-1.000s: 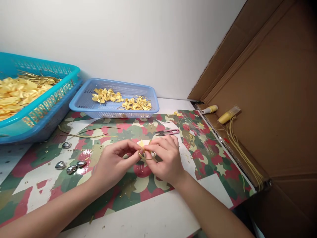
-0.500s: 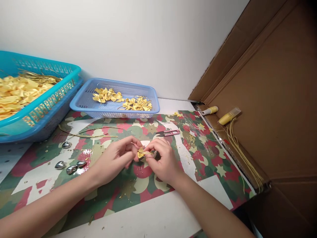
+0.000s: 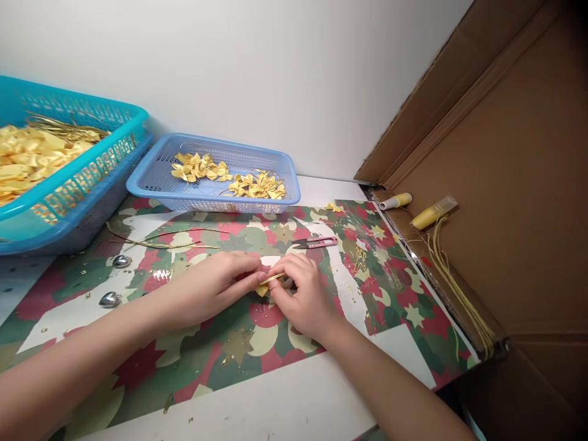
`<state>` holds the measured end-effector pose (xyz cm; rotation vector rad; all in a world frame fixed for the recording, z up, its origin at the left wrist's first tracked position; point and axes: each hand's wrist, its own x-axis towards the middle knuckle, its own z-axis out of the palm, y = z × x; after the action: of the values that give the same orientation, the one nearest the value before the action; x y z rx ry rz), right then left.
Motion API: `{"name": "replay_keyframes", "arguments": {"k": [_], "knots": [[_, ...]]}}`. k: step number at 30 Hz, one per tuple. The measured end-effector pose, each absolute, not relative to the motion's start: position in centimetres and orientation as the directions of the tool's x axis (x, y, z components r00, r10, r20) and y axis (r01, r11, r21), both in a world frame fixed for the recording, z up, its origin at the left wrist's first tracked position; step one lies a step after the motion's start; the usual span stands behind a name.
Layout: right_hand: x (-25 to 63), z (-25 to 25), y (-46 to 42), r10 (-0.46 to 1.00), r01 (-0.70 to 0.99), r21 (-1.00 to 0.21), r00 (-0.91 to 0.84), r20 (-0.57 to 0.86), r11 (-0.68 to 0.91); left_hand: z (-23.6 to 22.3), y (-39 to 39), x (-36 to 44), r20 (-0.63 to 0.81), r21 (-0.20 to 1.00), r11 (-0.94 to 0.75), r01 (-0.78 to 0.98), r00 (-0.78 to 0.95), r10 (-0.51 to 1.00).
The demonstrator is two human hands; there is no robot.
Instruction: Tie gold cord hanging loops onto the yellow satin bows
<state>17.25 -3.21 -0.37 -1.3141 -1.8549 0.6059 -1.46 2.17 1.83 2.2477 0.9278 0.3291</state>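
Observation:
In front of me a small yellow ribbon piece (image 3: 262,291) with a gold cord (image 3: 274,278) is pinched between both hands. My left hand (image 3: 225,286) grips it from the left, thumb and fingertips pressed together at the cord's end. From the other side my right hand (image 3: 301,295) holds the cord and ribbon between thumb and bent fingers. The fingers partly cover the piece, so its exact shape is hard to make out. Just beyond my right hand lie pink-handled thread snips (image 3: 316,243).
A blue basket (image 3: 214,199) holds two heaps of yellow bows. Left of it, a teal basket (image 3: 68,174) contains ribbon pieces and gold cords. Loose cords (image 3: 165,237) and silver hearts (image 3: 110,299) lie leftward. Yellow spools (image 3: 434,212) stand near a cardboard wall (image 3: 519,184).
My left hand has turned, its fingers straighter and its thumb now at the cord. The yellow piece has tilted and shows less. My left forearm now covers some silver hearts.

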Motion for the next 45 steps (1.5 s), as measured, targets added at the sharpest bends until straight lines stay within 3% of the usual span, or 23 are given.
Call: {"name": "replay_keyframes", "arguments": {"k": [9, 18, 31, 45], "knots": [[17.12, -0.81, -3.12, 0.941, 0.589, -0.738, -0.138, 0.31, 0.33, 1.23, 2.27, -1.13, -0.004, 0.773, -0.387, 0.502, 0.615, 0.789], [16.95, -0.78, -3.17, 0.953, 0.639, -0.71, -0.139, 0.269, 0.294, 1.4, 1.79, -0.77, 0.07, 0.785, -0.409, 0.466, 0.589, 0.805], [17.14, -0.5, -3.31, 0.959, 0.631, -0.722, -0.168, 0.228, 0.282, 1.44, 2.11, -1.08, -0.021, 0.81, -0.33, 0.485, 0.586, 0.81], [17.02, -0.42, -3.57, 0.94, 0.678, -0.652, -0.211, 0.269, 0.339, 1.22, 1.76, -0.77, 0.017, 0.82, -0.364, 0.441, 0.617, 0.787]]}}
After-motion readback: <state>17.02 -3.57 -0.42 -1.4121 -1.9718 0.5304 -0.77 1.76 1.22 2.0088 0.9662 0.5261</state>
